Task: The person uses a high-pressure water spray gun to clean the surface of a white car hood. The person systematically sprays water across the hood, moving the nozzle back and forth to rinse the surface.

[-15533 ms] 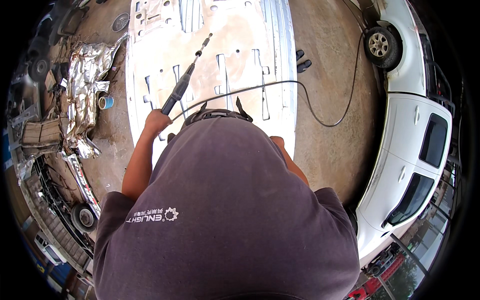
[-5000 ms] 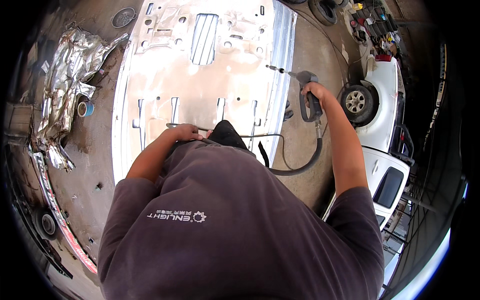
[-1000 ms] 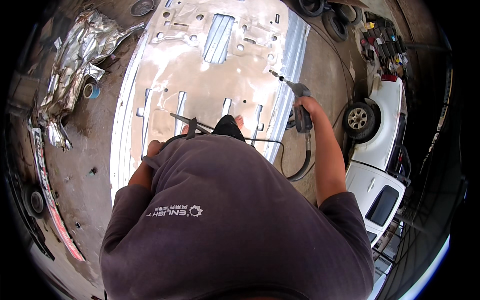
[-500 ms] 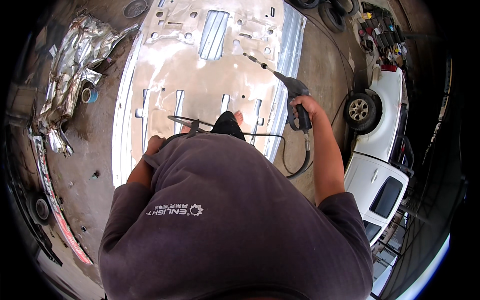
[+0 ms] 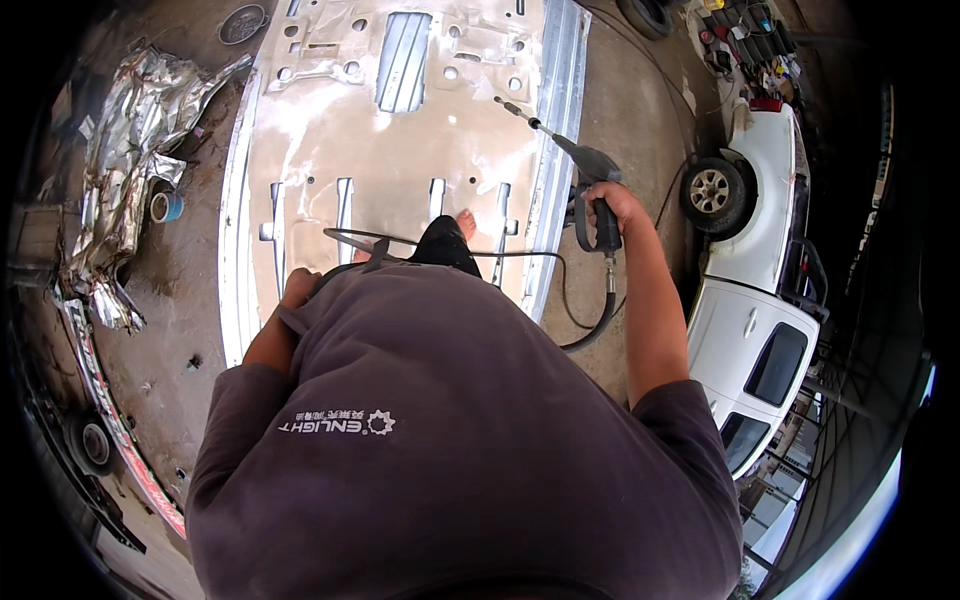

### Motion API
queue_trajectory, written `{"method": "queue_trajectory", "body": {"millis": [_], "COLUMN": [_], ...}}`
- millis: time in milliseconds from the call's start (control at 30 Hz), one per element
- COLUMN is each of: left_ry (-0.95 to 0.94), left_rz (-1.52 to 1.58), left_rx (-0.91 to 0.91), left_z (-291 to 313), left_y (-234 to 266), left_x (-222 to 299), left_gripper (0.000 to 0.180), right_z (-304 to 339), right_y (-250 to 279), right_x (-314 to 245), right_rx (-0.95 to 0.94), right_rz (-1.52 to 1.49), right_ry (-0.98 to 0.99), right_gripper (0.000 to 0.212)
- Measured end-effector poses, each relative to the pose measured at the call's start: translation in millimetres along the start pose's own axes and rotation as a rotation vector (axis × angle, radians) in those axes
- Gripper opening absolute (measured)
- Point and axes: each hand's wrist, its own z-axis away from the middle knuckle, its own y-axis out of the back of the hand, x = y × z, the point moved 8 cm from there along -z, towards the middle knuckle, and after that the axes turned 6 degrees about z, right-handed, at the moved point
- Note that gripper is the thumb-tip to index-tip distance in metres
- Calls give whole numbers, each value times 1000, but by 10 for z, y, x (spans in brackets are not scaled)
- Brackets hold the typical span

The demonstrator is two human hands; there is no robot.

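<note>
Left hand (image 5: 298, 288) has moved from the front of my waist, its position five seconds ago, to the left side; over the same interval the slender nozzle tip (image 5: 500, 101) of my black-and-grey, pistol-grip spray gun (image 5: 594, 163) has swung farther inward over the large, beige, slotted sheet (image 5: 410, 150).

Spray gun position: ahead of me and to my right; barrel axis runs from my right hand (image 5: 618, 205) forward and to the left, nozzle pointing away from my body; the thick black hose (image 5: 609, 305) leaves the handle base and curves back toward me; my right hand is the nearer one, in direct contact; my left is well apart.

Hand state: right fingers are wrapped around the handle; trigger position cannot be determined; left hand is partly hidden by my dark grey cloth shirt (image 5: 450, 490); its finger opening and any hold cannot be determined.

Markings: the shirt carries white lettering and a gear-shaped emblem (image 5: 381, 423), inverted in this view; the long red-and-white strip (image 5: 128, 462) at far left bears marks too distorted to read.
</note>
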Motion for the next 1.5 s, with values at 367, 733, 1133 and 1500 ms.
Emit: {"method": "queue_trajectory", "body": {"millis": [367, 733, 1133, 1500], "left_ry": [-4, 12, -17, 8], "left_rz": [10, 21, 15, 41], "left_rx": [30, -11, 5, -8], "left_z": [-9, 82, 55, 78], "left_y": [85, -2, 36, 26], "left_x": [-16, -327, -143, -112], "left_gripper": [45, 48, 47, 48], "right_z": [-64, -23, 87, 91], "right_y": [2, -44, -43, -117], "right_x": [31, 57, 65, 87], "right_rx": [1, -22, 1, -24], "right_rz": [-1, -23, -51, -42], "right_ry": [-5, 14, 11, -2], "right_gripper": [11, 12, 10, 11]}}
